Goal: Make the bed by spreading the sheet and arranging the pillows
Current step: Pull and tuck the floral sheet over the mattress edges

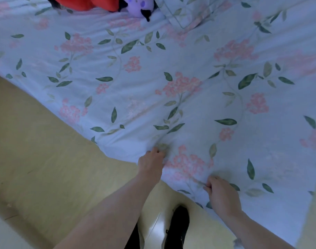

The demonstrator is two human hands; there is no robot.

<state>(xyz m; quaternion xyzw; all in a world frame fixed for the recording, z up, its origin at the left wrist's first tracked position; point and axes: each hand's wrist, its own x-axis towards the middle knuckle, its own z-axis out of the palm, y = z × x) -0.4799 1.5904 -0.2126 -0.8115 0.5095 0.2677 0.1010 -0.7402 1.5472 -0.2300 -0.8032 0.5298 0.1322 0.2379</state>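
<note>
A floral sheet is spread over the bed, reaching away from the near edge toward a pillow at the far edge. Its near hem is pinched by the left hand and right hand, side by side.

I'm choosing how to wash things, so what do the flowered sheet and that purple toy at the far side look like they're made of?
The sheet looks like thin woven fabric, perhaps cotton, matte: it puckers into fine creases where the left hand and right hand pinch it. The purple toy looks like soft plush, though only part shows and it is blurred.
</note>
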